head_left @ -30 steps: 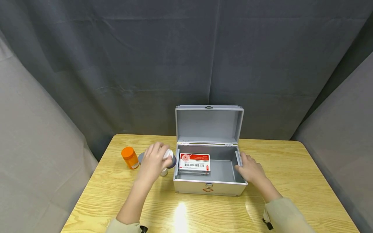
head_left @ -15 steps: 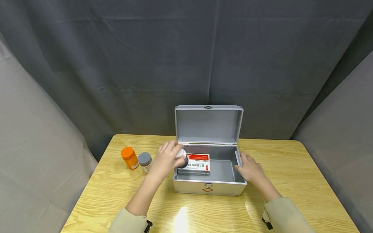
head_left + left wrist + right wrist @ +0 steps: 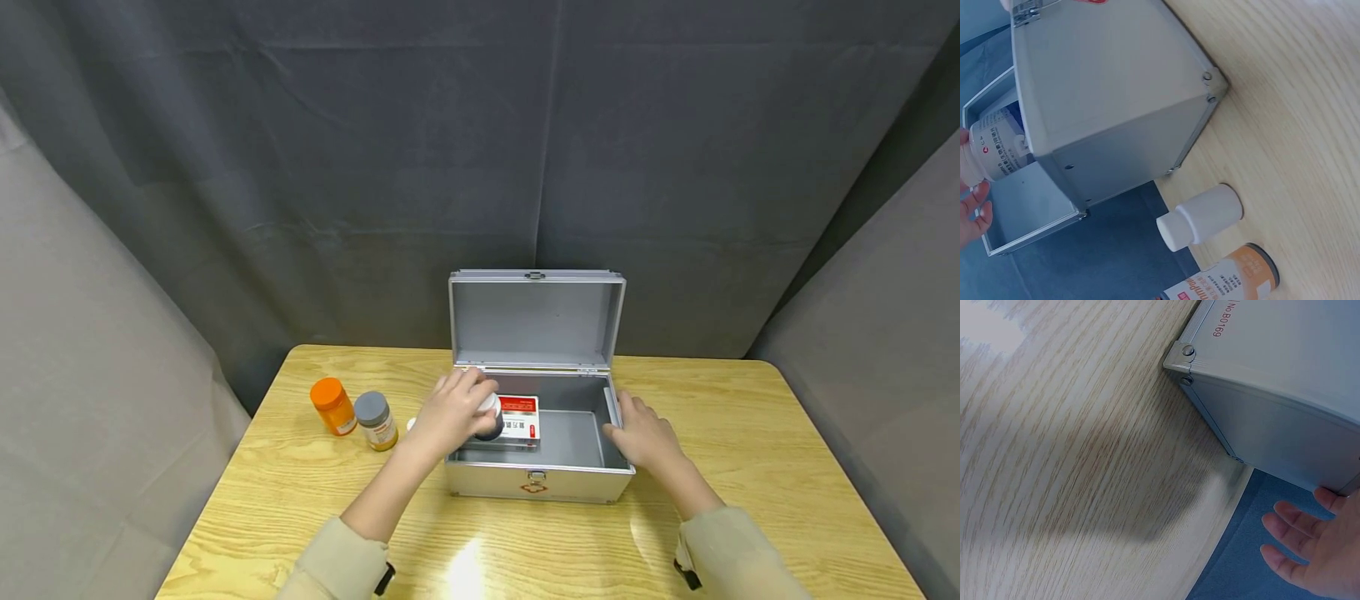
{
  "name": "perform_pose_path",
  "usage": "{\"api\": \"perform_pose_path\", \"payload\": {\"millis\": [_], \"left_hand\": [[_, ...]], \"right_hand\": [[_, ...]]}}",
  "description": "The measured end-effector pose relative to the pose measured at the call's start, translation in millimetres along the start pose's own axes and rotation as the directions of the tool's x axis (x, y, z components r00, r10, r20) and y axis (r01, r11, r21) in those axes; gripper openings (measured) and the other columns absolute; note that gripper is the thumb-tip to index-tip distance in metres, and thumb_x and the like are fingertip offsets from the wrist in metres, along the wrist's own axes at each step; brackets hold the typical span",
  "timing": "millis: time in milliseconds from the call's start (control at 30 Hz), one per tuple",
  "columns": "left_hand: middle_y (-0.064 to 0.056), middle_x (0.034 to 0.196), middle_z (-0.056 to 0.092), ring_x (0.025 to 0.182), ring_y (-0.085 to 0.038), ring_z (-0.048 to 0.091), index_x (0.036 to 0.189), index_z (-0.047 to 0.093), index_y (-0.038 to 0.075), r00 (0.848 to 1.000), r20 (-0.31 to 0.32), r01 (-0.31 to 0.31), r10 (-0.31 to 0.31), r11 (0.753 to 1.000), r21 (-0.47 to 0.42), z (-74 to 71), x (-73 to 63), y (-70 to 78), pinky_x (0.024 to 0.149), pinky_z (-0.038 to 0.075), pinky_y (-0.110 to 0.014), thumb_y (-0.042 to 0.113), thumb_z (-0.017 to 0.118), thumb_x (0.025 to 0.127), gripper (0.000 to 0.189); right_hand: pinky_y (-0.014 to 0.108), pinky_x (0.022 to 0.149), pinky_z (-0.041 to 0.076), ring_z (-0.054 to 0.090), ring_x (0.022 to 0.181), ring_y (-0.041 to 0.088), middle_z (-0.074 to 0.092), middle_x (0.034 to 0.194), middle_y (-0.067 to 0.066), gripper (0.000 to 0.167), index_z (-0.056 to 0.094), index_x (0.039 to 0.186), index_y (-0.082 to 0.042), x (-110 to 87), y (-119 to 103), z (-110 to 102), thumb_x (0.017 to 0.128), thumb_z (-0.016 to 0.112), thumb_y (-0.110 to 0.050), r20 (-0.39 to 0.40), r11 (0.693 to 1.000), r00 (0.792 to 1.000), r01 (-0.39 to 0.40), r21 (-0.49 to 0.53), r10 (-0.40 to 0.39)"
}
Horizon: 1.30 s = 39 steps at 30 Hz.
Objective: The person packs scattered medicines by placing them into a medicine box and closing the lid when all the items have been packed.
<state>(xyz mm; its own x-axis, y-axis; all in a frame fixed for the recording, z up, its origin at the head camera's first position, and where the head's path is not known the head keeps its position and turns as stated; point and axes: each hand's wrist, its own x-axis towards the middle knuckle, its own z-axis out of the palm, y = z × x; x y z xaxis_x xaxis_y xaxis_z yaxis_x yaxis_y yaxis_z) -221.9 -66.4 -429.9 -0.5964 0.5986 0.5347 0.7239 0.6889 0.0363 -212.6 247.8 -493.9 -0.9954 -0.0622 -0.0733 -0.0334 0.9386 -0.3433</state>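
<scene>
My left hand (image 3: 448, 417) holds a pill bottle (image 3: 491, 417) by its white cap, above the left part of an open silver first-aid box (image 3: 540, 485). In the left wrist view the bottle (image 3: 1000, 144) shows a white label with dark blue at its lower end, and fingertips at its cap end. Under it lies a red-and-white medicine carton (image 3: 520, 418), partly hidden by the hand and bottle. My right hand (image 3: 651, 437) grips the box's right rim, thumb over the edge. In the right wrist view several fingers stand outside the box wall (image 3: 1272, 419).
Left of the box stand an orange bottle (image 3: 333, 406) and a grey-capped bottle (image 3: 377, 421). A small white bottle (image 3: 1211, 212) stands near the box's left side, mostly hidden in the head view. The raised lid (image 3: 536, 325) stands at the back, before a grey curtain (image 3: 375, 208).
My left hand has carried the pill bottle rightward from beside the box to over its left part, uncovering the grey-capped bottle. The right hand has stayed on the rim.
</scene>
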Motion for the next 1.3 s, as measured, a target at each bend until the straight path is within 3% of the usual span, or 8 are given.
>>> {"api": "perform_pose_path", "payload": {"millis": [200, 367, 800, 1000, 1300], "left_hand": [[0.0, 0.1, 0.055, 0.092, -0.018, 0.054, 0.103, 0.063, 0.014, 0.997, 0.074, -0.026, 0.026, 1.0, 0.002, 9.3, -1.4, -2.3, 0.084, 0.047, -0.041, 0.025, 0.063, 0.077, 0.028], [0.0, 0.103, 0.054, 0.091, -0.017, 0.052, 0.107, 0.062, 0.015, 0.99, 0.135, -0.034, 0.035, 0.999, -0.003, 15.3, -4.2, -3.6, 0.081, 0.047, -0.037, 0.028, 0.063, 0.079, 0.031], [0.002, 0.099, 0.053, 0.086, -0.014, 0.051, 0.103, 0.062, 0.018, 0.976, 0.199, -0.096, 0.087, 0.995, 0.034, 27.8, -13.3, -7.4, 0.076, 0.046, -0.031, 0.032, 0.062, 0.08, 0.027], [0.003, 0.097, 0.053, 0.086, -0.014, 0.05, 0.105, 0.062, 0.017, 0.966, 0.237, -0.103, 0.104, 0.995, -0.019, 29.6, -17.6, -10.1, 0.08, 0.046, -0.036, 0.031, 0.064, 0.08, 0.029], [0.0, 0.11, 0.056, 0.102, -0.019, 0.054, 0.107, 0.061, 0.018, 0.943, 0.306, -0.126, 0.128, 0.992, -0.026, 30.8, -19.0, -12.6, 0.092, 0.043, -0.043, 0.033, 0.064, 0.08, 0.031]], "right_hand": [[0.065, 0.083, 0.034, 0.039, 0.115, 0.051, 0.039, 0.129, 0.033, 0.065, 0.027, 0.135, 0.005, 0.8, 0.3, 0.3, 0.087, 0.048, -0.033, -0.002, 1.0, 1.0, 0.0, -0.001, 0.0], [0.064, 0.083, 0.034, 0.039, 0.115, 0.051, 0.039, 0.129, 0.033, 0.065, 0.026, 0.135, 0.005, 0.9, 0.5, 0.7, 0.087, 0.048, -0.033, 0.003, 1.0, 1.0, -0.004, -0.001, 0.004], [0.063, 0.08, 0.036, 0.043, 0.111, 0.049, 0.043, 0.125, 0.032, 0.064, 0.028, 0.133, 0.004, 0.7, -0.2, 0.3, 0.086, 0.049, -0.033, -0.012, 1.0, 1.0, 0.002, 0.0, -0.002], [0.064, 0.081, 0.035, 0.042, 0.112, 0.05, 0.042, 0.126, 0.032, 0.065, 0.028, 0.134, 0.005, 0.6, -0.2, 0.6, 0.086, 0.048, -0.033, -0.01, 1.0, 1.0, -0.002, 0.002, 0.002], [0.064, 0.082, 0.035, 0.041, 0.114, 0.05, 0.041, 0.128, 0.033, 0.065, 0.027, 0.135, 0.004, 0.6, -0.2, 0.9, 0.086, 0.048, -0.033, -0.006, 1.0, 1.0, -0.006, 0.004, 0.006]]}}
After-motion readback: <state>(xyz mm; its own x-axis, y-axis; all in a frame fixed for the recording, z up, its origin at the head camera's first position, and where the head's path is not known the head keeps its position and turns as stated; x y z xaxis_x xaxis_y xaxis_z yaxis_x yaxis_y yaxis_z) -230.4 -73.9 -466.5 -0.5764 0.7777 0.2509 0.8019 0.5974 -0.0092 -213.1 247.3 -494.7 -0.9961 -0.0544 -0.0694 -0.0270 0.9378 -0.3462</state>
